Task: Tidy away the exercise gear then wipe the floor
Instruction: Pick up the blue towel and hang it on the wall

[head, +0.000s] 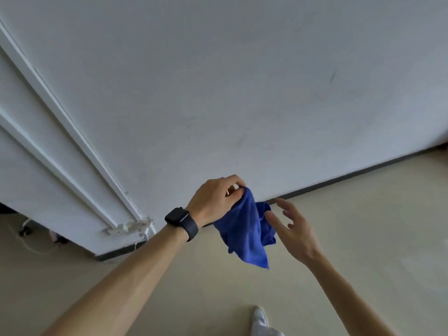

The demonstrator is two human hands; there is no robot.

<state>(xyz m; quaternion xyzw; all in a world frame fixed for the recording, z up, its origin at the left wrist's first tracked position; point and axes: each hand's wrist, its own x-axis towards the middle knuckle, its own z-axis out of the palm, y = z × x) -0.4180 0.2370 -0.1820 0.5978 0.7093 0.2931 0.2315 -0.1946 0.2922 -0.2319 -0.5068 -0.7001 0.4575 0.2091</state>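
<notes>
Head view shows no exercise gear, so tidying seems done: the left hand pinches a crumpled blue microfibre cloth above the unwiped beige floor, the right hand spread beside it.

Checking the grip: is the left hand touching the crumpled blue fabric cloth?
Touching. Head view: left hand pinches the crumpled blue fabric cloth at its top.

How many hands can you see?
2. The left hand, wearing a black wristwatch, pinches the top of the blue fabric cloth; the open right hand is just right of the cloth.
</notes>
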